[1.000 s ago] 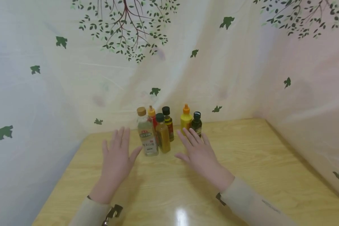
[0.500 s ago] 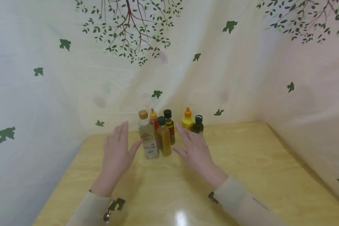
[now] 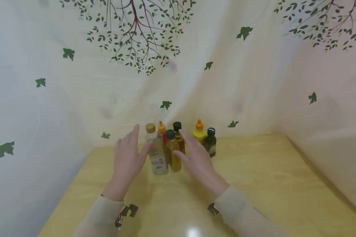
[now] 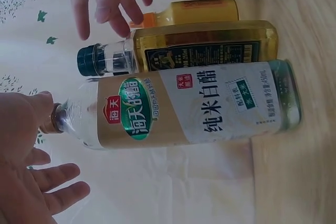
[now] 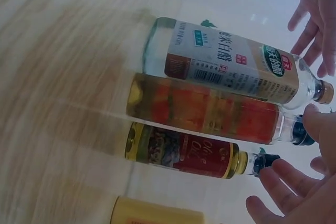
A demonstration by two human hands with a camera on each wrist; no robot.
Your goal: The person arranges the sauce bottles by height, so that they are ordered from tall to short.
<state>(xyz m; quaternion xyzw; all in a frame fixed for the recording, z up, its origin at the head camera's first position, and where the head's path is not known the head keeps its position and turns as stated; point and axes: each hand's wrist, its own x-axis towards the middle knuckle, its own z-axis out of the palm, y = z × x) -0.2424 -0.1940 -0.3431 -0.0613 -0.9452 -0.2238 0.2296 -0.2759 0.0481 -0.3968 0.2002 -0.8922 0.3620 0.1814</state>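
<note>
Your table (image 3: 172, 200) is pale, wood-grained and glossy, with a bright glare (image 3: 193, 232) at six o'clock. White cloth (image 3: 195, 89) hangs beyond its far edge and down the nine and three o'clock sides, wrinkled, printed with green leaves (image 3: 244, 33) and, at eleven and one o'clock up high, leafy branches (image 3: 134, 19).

The bottles stand upright toward twelve o'clock, by the cloth. Nearest you are the clear bottle (image 3: 158, 161) and, just beside it at three o'clock, the amber bottle (image 3: 172, 160). Behind them are the red bottle (image 3: 163, 135) and the olive oil (image 5: 191, 150); toward one o'clock, the yellow bottle (image 3: 199, 133) and green bottle (image 3: 210, 143) pair up.

Your hands are apart, both gripping nothing. Your left hand (image 3: 128, 158) is at the clear bottle's nine o'clock, fingers extended, thumb spread; your right hand (image 3: 200, 161) is at the amber bottle's three o'clock, thumb also spread. You can't tell whether either touches glass.
</note>
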